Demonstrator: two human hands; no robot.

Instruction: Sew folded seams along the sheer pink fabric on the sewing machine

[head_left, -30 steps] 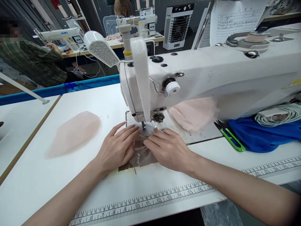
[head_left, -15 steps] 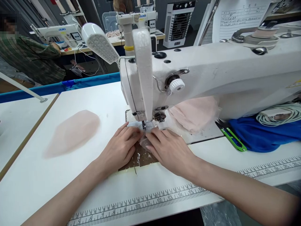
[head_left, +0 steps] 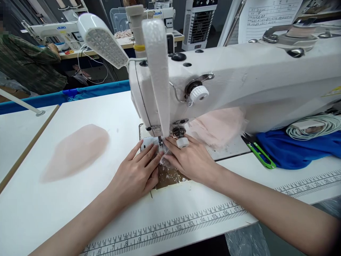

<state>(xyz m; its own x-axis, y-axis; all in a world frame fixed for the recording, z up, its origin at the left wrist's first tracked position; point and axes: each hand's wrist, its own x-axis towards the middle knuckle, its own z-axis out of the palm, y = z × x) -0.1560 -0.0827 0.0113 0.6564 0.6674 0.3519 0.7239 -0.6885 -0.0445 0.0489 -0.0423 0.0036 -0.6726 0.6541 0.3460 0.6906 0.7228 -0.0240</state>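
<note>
A small piece of sheer pale fabric [head_left: 165, 162] lies at the presser foot [head_left: 160, 141] of the white sewing machine [head_left: 226, 76]. My left hand [head_left: 137, 172] rests left of the foot, its fingers stretched out flat and its index fingertip at the fabric's edge. On the other side, my right hand [head_left: 194, 160] has the fabric between thumb and fingers, close to the needle area. Its fingertips are partly hidden behind the machine's lower knob [head_left: 182, 142]. Pale pink sheer pieces [head_left: 217, 126] are bunched under the machine arm. Another pink sheer piece [head_left: 77, 151] lies flat at the left.
Green thread snips [head_left: 261, 154] lie at the right beside blue cloth [head_left: 290, 151] and a coiled cable [head_left: 314, 126]. A printed ruler [head_left: 170, 225] runs along the table's front edge. A lamp [head_left: 103, 41] juts out left of the machine head. Another person [head_left: 29, 65] sits behind, at the left.
My left hand's fingers have flattened and spread, a little farther from the foot. My right hand has shifted slightly forward, behind the lower knob. The whole view has shifted slightly.
</note>
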